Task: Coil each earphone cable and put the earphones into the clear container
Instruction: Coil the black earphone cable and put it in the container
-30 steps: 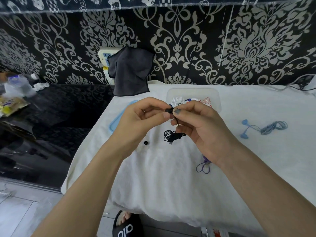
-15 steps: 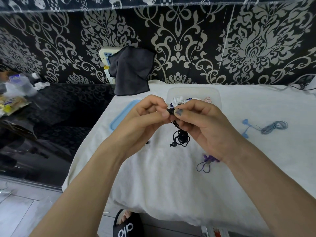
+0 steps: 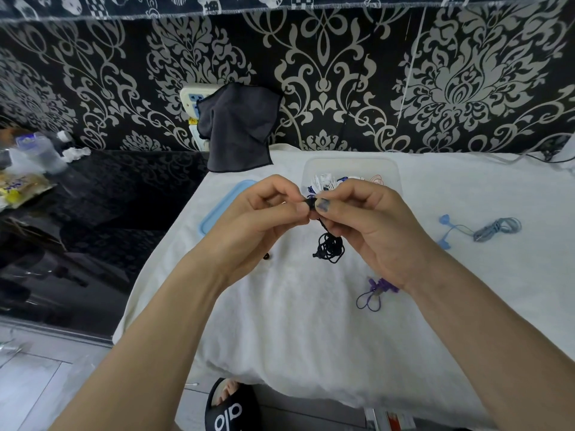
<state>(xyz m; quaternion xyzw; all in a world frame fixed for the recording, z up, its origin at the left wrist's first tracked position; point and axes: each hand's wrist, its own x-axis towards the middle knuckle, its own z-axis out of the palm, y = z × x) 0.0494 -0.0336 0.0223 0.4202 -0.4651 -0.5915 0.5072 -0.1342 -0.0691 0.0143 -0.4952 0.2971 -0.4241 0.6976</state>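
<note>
White towel-covered table stands against black damask wallpaper. Clear container at the far edge holds coiled earphones; blue lid lies to its left. Left hand and right hand meet above the towel, both pinching black earphones, whose bundled cable dangles below. Blue earphones and purple earphones lie on the towel.

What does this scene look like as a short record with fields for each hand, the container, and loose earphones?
left hand: pinches black earphones
right hand: pinches the same earphones, cable bundle dangling below
clear container: behind the hands, several earphones inside
blue lid: left of container
still on white cloth: blue earphones, purple earphones
</note>
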